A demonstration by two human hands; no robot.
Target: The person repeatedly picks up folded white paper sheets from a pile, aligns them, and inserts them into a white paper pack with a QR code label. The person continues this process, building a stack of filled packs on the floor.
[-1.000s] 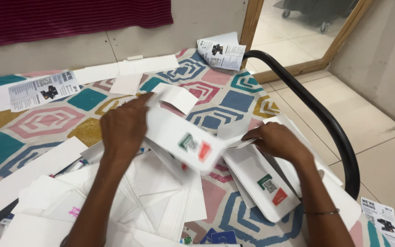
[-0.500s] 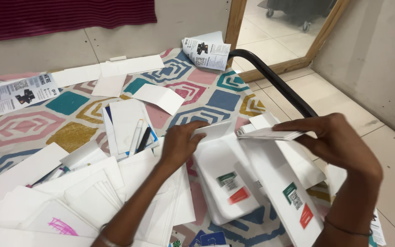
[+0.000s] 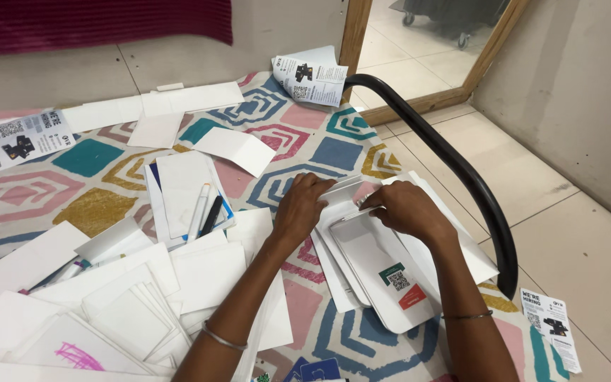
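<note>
My left hand [image 3: 304, 206] and my right hand [image 3: 403, 207] both rest on the top end of a stack of flat white card sleeves [image 3: 383, 272] lying on the patterned mat [image 3: 100, 205]. The top sleeve has rounded corners and carries a small green label and a red label. My left fingers press on the upper left edge of the stack. My right fingers pinch a folded white flap [image 3: 351, 199] at the stack's top. Both hands sit close together, almost touching.
Many white card pieces [image 3: 136, 297] lie at the left, with pens [image 3: 206, 212] on a white sheet. Printed leaflets [image 3: 309, 78] lie at the back and on the tiled floor [image 3: 551, 322]. A black curved bar [image 3: 461, 177] runs along the right. A mirror frame stands behind.
Both hands came down from holding sleeves in the air to the stack on the mat. My right hand moved left and down; the sleeves now lie flat together.
</note>
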